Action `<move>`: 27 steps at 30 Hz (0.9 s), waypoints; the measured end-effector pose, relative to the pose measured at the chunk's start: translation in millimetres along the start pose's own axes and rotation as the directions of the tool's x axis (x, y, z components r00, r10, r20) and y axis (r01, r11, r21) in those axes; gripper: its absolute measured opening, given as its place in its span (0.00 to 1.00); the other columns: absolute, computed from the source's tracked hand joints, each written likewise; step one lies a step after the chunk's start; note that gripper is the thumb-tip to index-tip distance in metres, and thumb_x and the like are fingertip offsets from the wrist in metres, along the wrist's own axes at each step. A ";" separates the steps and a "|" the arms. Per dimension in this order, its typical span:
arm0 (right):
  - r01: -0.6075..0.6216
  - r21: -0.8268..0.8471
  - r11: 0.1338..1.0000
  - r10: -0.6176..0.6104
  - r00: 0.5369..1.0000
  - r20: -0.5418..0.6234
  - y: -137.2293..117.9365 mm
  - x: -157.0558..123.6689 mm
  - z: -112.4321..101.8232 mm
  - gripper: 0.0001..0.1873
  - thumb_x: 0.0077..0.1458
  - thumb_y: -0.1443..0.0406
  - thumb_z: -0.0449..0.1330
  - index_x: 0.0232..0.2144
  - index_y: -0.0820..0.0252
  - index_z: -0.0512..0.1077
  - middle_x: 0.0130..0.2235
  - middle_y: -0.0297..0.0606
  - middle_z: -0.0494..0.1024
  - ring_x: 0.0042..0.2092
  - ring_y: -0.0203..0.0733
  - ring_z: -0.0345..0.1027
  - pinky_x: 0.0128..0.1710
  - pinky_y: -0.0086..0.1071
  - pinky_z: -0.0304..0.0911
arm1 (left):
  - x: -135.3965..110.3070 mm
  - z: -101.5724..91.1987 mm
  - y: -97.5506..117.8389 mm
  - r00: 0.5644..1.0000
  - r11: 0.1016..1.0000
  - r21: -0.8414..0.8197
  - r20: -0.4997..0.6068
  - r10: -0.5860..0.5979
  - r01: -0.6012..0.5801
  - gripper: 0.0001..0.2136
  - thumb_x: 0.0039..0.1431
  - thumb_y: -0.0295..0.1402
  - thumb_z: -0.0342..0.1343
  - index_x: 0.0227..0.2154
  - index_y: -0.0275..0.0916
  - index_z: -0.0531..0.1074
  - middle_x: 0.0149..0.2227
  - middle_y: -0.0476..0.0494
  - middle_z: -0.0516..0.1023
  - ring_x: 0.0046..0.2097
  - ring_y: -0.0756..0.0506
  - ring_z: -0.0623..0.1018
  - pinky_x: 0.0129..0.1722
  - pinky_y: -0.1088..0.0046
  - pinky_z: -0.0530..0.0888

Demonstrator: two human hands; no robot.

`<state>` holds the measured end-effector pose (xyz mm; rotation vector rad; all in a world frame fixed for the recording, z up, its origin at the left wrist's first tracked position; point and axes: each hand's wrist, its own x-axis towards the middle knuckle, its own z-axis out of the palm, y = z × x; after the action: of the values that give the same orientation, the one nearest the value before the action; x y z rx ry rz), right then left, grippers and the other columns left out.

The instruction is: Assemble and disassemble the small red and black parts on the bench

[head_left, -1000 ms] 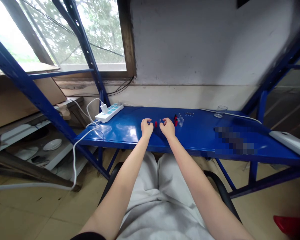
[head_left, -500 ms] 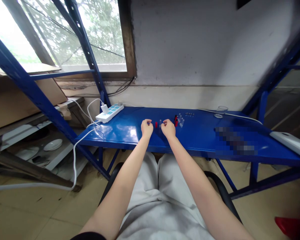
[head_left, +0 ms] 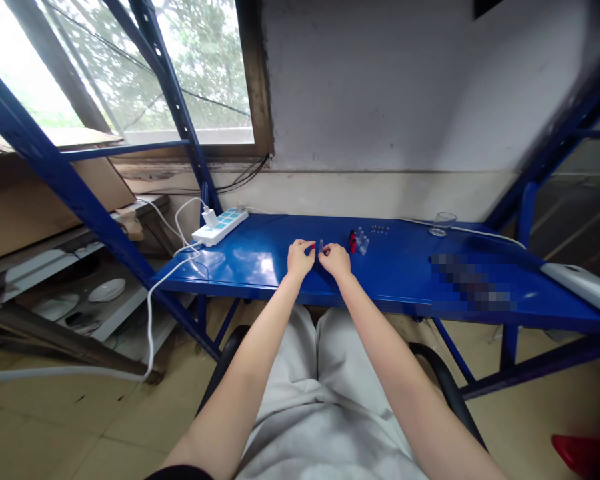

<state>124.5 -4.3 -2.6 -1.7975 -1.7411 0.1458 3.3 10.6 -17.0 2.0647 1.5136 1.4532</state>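
My left hand (head_left: 301, 257) is closed at the fingertips around a small red cylinder (head_left: 313, 247), which its thumb and fingers partly cover. Just to the right stands a small clear tube (head_left: 321, 245), upright. The bent fingers of my right hand (head_left: 335, 259) pinch at the tube's lower part. Beyond that hand, a small group of red and black pieces (head_left: 353, 244) stands beside several clear tubes (head_left: 364, 244). Several tiny metallic pieces (head_left: 379, 229) are lined up farther back.
All this is on a blue metal table (head_left: 250, 263). A white power strip (head_left: 220, 227) with a plug and cable lies at the back left. At the back right stands a clear glass (head_left: 443, 224); a blurred-out dark object (head_left: 470, 281) lies in front of it.
My left hand has moved slightly right and closed its fingers on the red cylinder, which stood free between the hands before. My right hand has shifted slightly and stays beside the clear tube.
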 end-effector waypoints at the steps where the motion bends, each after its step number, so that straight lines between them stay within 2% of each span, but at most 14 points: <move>1: 0.000 -0.003 1.000 0.000 1.000 0.001 0.1 0.1 0.2 0.13 0.48 0.62 0.53 0.35 0.61 0.72 0.38 0.42 0.74 0.40 0.42 0.66 0.38 0.31 0.59 | 0.0 0.5 -0.5 1.000 1.000 0.006 0.002 -0.004 0.004 0.12 0.50 0.28 0.53 0.37 0.40 0.75 0.38 0.42 0.71 0.38 0.47 0.71 0.43 0.68 0.69; 7: 0.023 -0.019 1.000 -0.023 1.000 -0.003 2.5 1.8 3.0 0.13 0.50 0.61 0.53 0.35 0.61 0.73 0.38 0.43 0.73 0.40 0.42 0.65 0.38 0.32 0.59 | 1.3 0.7 -1.6 0.990 0.993 -0.025 -0.078 -0.114 0.112 0.07 0.49 0.26 0.54 0.32 0.39 0.74 0.33 0.44 0.72 0.34 0.48 0.72 0.36 0.71 0.70; 13: 0.037 -0.049 0.998 -0.036 0.999 0.011 1.6 1.9 3.3 0.12 0.50 0.61 0.54 0.34 0.60 0.73 0.37 0.42 0.73 0.40 0.43 0.64 0.37 0.32 0.58 | 4.1 -5.1 3.6 0.956 0.955 -0.238 -0.191 -0.223 0.176 0.04 0.51 0.30 0.54 0.30 0.37 0.71 0.30 0.46 0.74 0.32 0.51 0.73 0.33 0.75 0.69; 17: 0.035 -0.070 0.997 -0.034 0.999 0.008 0.8 1.8 2.9 0.10 0.51 0.61 0.54 0.33 0.59 0.73 0.37 0.41 0.73 0.40 0.42 0.64 0.36 0.32 0.57 | 4.1 -8.7 9.6 0.956 0.941 -0.304 -0.200 -0.216 0.150 0.06 0.53 0.32 0.53 0.31 0.37 0.71 0.31 0.45 0.75 0.32 0.51 0.73 0.32 0.76 0.69; 27: 0.083 -0.066 0.994 -0.082 0.996 0.026 0.5 2.6 2.5 0.07 0.50 0.64 0.55 0.29 0.58 0.72 0.34 0.38 0.74 0.37 0.39 0.66 0.33 0.29 0.55 | 4.0 -8.1 10.5 0.972 0.954 -0.289 -0.191 -0.136 0.077 0.05 0.53 0.30 0.52 0.32 0.37 0.71 0.34 0.44 0.75 0.34 0.51 0.73 0.34 0.76 0.70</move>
<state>124.1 -1.0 -4.1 -1.7741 -1.8536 0.0749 3.4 6.0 -3.9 1.6860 1.3700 1.7716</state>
